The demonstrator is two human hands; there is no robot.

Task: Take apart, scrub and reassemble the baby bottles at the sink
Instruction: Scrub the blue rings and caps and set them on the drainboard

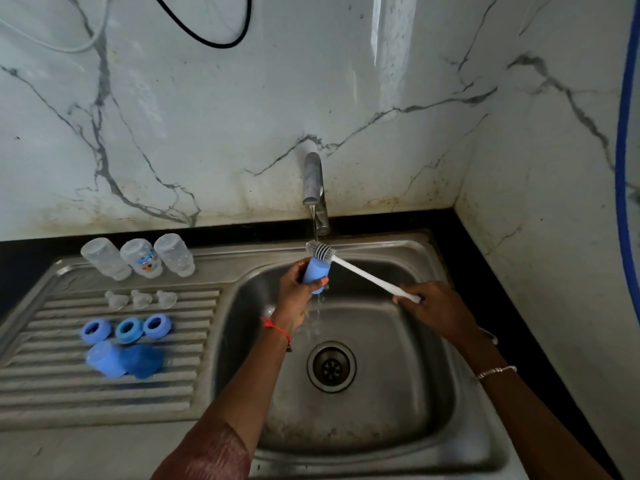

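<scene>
Fingers (295, 270) of the left hand (298, 292) curl round the blue cap (316, 273); the right hand (433, 308) grips the brush (363, 273), bristles (320, 250) just above those fingers. Push them in and twist slowly.

On the drainboard (52, 393) left of the sink (408, 393) — bottles (141, 258) behind, teats (141, 299) next, rings (129, 330), then caps (105, 358) nearest

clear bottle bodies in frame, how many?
3, in a row at the back of the drainboard: left bottle, middle bottle with a printed picture, right bottle. None appears hidden.
</scene>
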